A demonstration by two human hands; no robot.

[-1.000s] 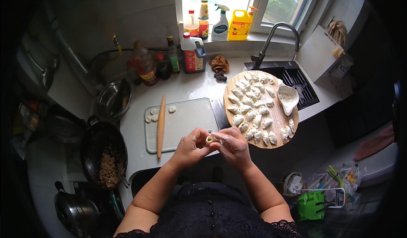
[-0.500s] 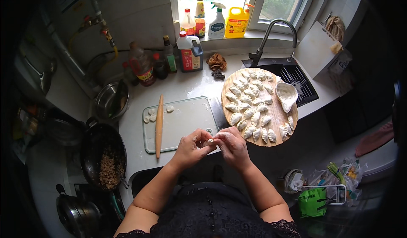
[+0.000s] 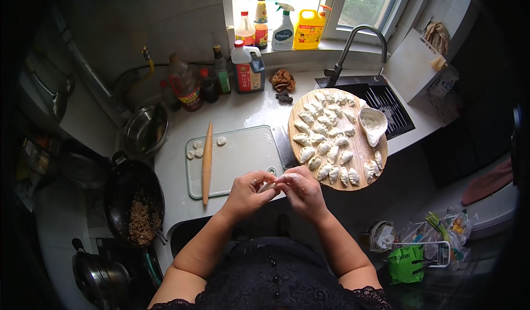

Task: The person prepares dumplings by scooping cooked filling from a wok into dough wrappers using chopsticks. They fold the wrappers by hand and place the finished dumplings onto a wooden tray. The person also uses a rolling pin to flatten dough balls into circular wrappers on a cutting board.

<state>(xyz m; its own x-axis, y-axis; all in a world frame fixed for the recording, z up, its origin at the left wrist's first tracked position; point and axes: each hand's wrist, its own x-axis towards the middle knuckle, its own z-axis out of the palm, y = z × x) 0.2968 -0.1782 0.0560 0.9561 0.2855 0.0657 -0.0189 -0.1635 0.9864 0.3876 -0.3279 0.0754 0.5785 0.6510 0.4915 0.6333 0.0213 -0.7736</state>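
Observation:
Between my hands is a small white dumpling (image 3: 267,187), mostly covered by the fingers. My left hand (image 3: 248,193) is closed around its left side, while the fingertips of my right hand (image 3: 302,191) pinch its edge. Both hands are dusted with flour and held over the front edge of the cutting board (image 3: 248,155). On that board lie a wooden rolling pin (image 3: 207,163) and several small dough pieces (image 3: 221,141). To the right, a round wooden board (image 3: 359,163) bears rows of pleated dumplings (image 3: 319,128) and a bowl of flour (image 3: 374,123).
A wok of minced filling (image 3: 144,221) and a metal bowl (image 3: 146,130) stand at the left. Sauce bottles (image 3: 186,83) and a large jug (image 3: 248,70) line the back. The black faucet (image 3: 364,31) rises behind the round board, beside the sink (image 3: 386,106). Bags (image 3: 408,263) hang at the lower right.
My fingers have shifted slightly along the dumpling's edge, and more of its pale side now shows beside the left fingers. The boards and the things on them stay in place.

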